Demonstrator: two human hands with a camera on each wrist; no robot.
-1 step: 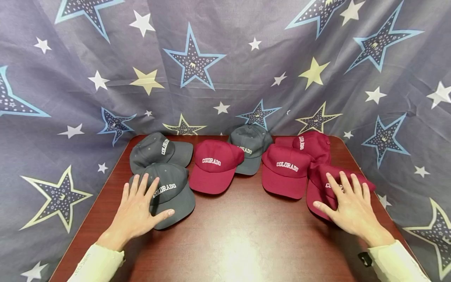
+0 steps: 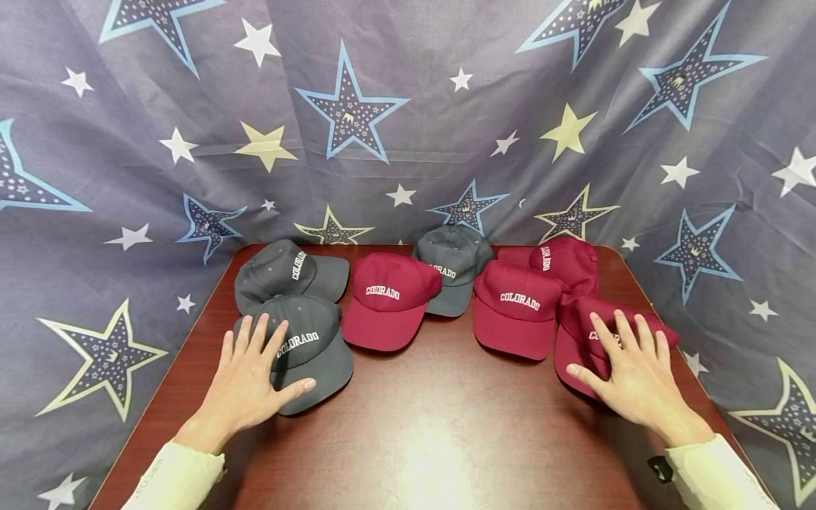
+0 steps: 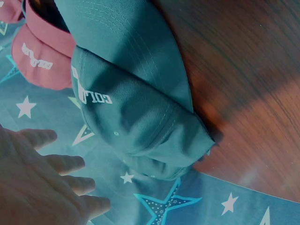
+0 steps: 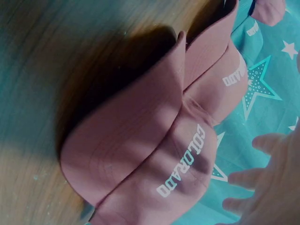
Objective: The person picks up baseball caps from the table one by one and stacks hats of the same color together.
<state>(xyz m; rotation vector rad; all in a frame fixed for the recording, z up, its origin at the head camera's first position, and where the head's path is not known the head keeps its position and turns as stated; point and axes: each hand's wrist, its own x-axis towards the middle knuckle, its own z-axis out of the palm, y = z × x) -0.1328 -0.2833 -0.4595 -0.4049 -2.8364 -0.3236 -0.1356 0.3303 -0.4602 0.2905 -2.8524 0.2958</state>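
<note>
My left hand [image 2: 247, 379], fingers straight and spread, is over the front grey baseball cap [image 2: 321, 365] and covers its left side in the head view. In the left wrist view the fingers [image 3: 65, 164] stand apart from that cap. On the other side, my right hand [image 2: 640, 379] is spread over the front-right red baseball cap [image 2: 579, 358], hiding part of its white COLORADO lettering. The right wrist view shows these fingers [image 4: 248, 179] apart from the cap's crown. Neither hand holds anything.
Behind the left cap lies another grey cap [image 2: 268, 273]. Toward the middle sit a red cap [image 2: 385, 319] and a grey cap [image 2: 455, 248] partly behind it. Further right are a red cap [image 2: 516, 333] and one behind it [image 2: 576, 265]. A star-patterned curtain [image 2: 408, 191] surrounds the brown table [image 2: 414, 418].
</note>
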